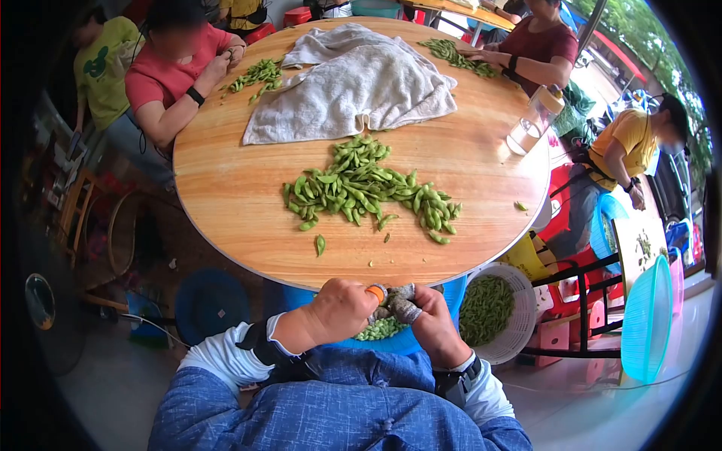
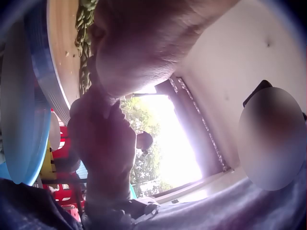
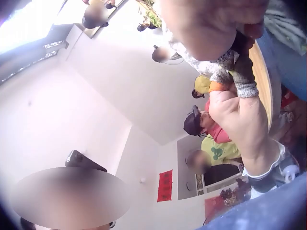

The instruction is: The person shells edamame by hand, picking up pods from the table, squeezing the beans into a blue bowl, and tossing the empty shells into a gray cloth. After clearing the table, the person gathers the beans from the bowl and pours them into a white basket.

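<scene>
Above a blue basin (image 1: pixel 410 344) holding shelled green beans (image 1: pixel 380 329), my left hand (image 1: pixel 331 312) and right hand (image 1: pixel 438 323) meet at the fingertips, fingers curled. Grey fabric finger covers (image 1: pixel 406 310) sit on several fingers, and an orange band (image 1: pixel 377 292) shows on a left finger. Whatever lies between the fingertips is hidden, so I cannot tell what they hold. In the right wrist view, the covered fingers (image 3: pixel 247 79) of the left hand touch those of the right. Just beyond the hands, green bean pods (image 1: pixel 361 188) lie heaped on the round wooden table (image 1: pixel 248 218).
A white towel (image 1: pixel 353 90) covers something mid-table, with a clear bottle (image 1: pixel 535 120) to its right. At the table's right stands a white basket (image 1: pixel 526 312) of pods. Two seated people handle smaller pod piles (image 1: pixel 259 73) across the table. An empty-looking blue basin (image 1: pixel 213 304) sits lower left.
</scene>
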The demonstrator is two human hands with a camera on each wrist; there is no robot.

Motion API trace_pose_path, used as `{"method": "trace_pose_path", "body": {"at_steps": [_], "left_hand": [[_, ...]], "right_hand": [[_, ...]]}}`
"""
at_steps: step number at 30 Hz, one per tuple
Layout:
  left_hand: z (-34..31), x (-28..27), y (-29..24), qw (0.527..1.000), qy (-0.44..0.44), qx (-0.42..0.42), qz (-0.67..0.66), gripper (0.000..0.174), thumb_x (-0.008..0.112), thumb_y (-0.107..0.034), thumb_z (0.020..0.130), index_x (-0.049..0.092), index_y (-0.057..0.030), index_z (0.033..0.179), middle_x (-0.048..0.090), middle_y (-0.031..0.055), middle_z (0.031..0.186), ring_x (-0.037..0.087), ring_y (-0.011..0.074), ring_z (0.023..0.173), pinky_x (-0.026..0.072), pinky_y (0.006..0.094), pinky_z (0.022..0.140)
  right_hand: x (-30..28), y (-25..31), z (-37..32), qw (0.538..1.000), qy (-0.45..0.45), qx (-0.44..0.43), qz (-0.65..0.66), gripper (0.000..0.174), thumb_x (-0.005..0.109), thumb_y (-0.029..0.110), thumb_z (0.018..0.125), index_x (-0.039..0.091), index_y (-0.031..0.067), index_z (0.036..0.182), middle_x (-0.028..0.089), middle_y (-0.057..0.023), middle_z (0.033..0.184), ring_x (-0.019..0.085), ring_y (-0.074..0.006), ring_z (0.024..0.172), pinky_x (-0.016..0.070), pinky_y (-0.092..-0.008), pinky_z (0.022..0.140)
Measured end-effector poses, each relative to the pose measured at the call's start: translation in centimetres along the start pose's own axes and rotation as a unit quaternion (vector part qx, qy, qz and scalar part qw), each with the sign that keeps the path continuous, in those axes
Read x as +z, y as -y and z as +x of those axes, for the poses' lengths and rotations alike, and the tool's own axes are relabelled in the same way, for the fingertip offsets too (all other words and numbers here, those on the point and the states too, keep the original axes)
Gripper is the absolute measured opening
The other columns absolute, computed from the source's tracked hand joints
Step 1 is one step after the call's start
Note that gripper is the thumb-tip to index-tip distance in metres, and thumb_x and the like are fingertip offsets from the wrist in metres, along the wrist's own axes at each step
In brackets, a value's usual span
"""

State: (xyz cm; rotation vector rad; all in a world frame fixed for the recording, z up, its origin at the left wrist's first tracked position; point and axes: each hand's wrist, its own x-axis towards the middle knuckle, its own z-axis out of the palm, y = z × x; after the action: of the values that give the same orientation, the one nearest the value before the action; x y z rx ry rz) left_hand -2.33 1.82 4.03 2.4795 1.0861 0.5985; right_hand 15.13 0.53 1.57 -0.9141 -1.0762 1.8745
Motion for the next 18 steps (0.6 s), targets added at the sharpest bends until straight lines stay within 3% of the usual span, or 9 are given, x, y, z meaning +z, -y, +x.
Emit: {"method": "trace_pose_path", "body": {"at_steps": [3,6,9,12,16,18], "left_hand": [[-0.5,0.4,1.3,0.997,0.057,-0.007,-0.048,0.009,0.056,0.002,0.061,0.05,0.0001,0.067,0.054,0.0129,0.063,0.055,0.0283,0.06,0.0428,0.0338,0.051],[-0.6,1.5,2.2,0.964,0.03,0.007,-0.262,0.017,0.063,-0.01,0.066,0.052,0.0007,0.073,0.054,0.0164,0.061,0.054,0.0318,0.056,0.0416,0.0345,0.05],[-0.5,0.9,1.7,0.923,0.065,-0.04,-0.378,0.019,0.065,-0.012,0.068,0.053,0.0012,0.077,0.054,0.0186,0.066,0.054,0.0324,0.059,0.0407,0.0327,0.052],[-0.6,1.2,2.1,0.918,0.045,-0.014,-0.394,0.011,0.053,-0.01,0.08,0.055,0.0012,0.08,0.056,0.013,0.067,0.055,0.0233,0.062,0.0411,0.0286,0.055],[-0.4,1.0,1.3,0.963,-0.01,-0.015,-0.269,0.014,0.053,-0.012,0.079,0.051,0.0018,0.08,0.053,0.0185,0.063,0.054,0.0304,0.057,0.0399,0.0331,0.051],[-0.7,1.2,1.1,0.967,0.014,-0.065,-0.245,0.014,0.053,-0.011,0.078,0.051,0.0018,0.083,0.053,0.019,0.064,0.055,0.0306,0.059,0.0403,0.033,0.052]], "right_hand": [[-0.3,-0.3,-0.2,0.999,0.025,0.001,0.033,0.017,0.053,0.005,0.082,0.055,-0.0032,0.096,0.059,-0.0039,0.089,0.054,-0.0099,0.08,0.0432,-0.0232,0.074],[-0.1,-0.5,-0.4,0.998,0.039,-0.014,0.055,0.02,0.053,0.007,0.082,0.054,-0.0035,0.099,0.059,-0.004,0.091,0.054,-0.0101,0.081,0.0431,-0.0235,0.075],[-0.5,-1.1,-0.5,0.996,0.054,-0.047,0.062,0.022,0.053,0.008,0.082,0.053,-0.0035,0.1,0.059,-0.0041,0.092,0.054,-0.0105,0.082,0.0429,-0.0236,0.076],[-0.4,-1.3,-0.5,0.993,0.058,-0.075,0.074,0.022,0.054,0.008,0.082,0.054,-0.0033,0.1,0.059,-0.0041,0.092,0.055,-0.0106,0.083,0.0429,-0.0236,0.076],[-0.9,-2.1,-0.4,0.994,0.046,-0.073,0.062,0.022,0.055,0.009,0.081,0.054,-0.0029,0.099,0.059,-0.004,0.092,0.054,-0.0102,0.082,0.0428,-0.0237,0.076],[-1.0,-1.9,-0.4,0.997,0.03,-0.055,0.043,0.021,0.055,0.008,0.081,0.054,-0.0023,0.099,0.059,-0.0036,0.091,0.054,-0.0095,0.081,0.0428,-0.0232,0.074]]}}
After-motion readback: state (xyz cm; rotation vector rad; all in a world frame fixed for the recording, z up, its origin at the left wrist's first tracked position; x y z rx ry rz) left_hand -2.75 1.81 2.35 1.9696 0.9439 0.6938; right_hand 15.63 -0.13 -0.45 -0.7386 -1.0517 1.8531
